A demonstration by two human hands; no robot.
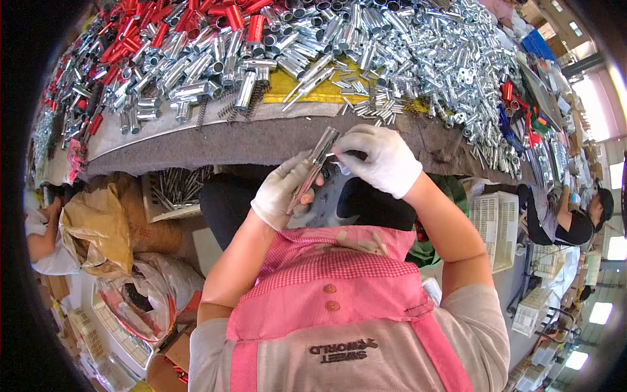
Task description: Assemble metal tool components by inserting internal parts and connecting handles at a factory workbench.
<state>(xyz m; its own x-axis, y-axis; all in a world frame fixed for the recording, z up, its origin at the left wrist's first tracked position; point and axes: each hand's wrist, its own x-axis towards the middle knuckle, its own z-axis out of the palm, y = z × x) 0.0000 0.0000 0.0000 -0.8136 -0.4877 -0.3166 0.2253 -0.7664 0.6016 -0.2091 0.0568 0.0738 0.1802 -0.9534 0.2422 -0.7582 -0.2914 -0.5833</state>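
My left hand (282,191), in a white glove, is wrapped round a shiny chrome metal tube (324,144). The tube is tilted, its open upper end pointing away and to the right, over my lap near the table edge. Thumb and fingers pinched, my gloved right hand (380,155) holds a small, thin metal pin (331,155) against the side of the tube, just below its upper end. The fingertips hide most of the pin, so I cannot see how far it sits in the tube.
Chrome tubes (245,90) and red tubes (256,29) are heaped on the table ahead, beside thin pins (385,111), coil springs (228,112) and small silver parts (450,72). A crate of rods (176,189) and sacks (98,225) stand left. Other people sit at both sides.
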